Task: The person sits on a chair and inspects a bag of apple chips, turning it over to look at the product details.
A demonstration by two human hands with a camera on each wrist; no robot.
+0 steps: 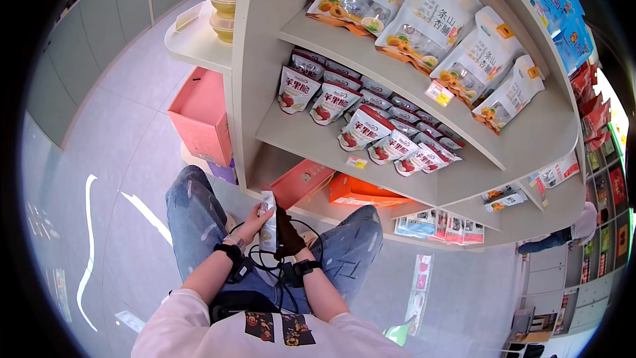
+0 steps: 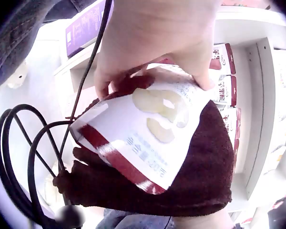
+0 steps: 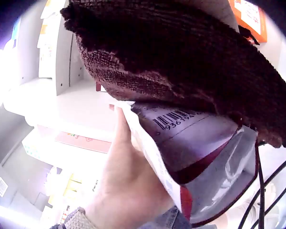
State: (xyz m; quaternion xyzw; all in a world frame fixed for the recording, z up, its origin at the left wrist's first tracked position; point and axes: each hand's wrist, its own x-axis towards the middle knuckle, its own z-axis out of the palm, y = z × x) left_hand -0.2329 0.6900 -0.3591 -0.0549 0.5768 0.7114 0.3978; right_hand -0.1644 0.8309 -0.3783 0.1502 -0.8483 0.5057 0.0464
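Observation:
A white and dark red snack pouch (image 1: 268,231) is between the two hands, above the lap. The left hand (image 1: 249,227) grips its edge; in the left wrist view that hand (image 2: 157,36) pinches the pouch (image 2: 157,119) from above, thumb on one side, fingers on the other. Dark brown cloth (image 1: 286,233) covers the right hand, whose fingers are hidden beneath it. In the right wrist view the cloth (image 3: 171,57) lies against the pouch's barcode side (image 3: 186,138), with the left hand (image 3: 128,176) at the opposite side.
Shelves (image 1: 404,189) in front hold rows of red and white pouches (image 1: 364,127) and larger apricot bags (image 1: 434,20). Below are an orange box (image 1: 364,190) and a pink box (image 1: 298,182). Black cables (image 2: 33,167) loop beside the hands, near the knees (image 1: 192,202).

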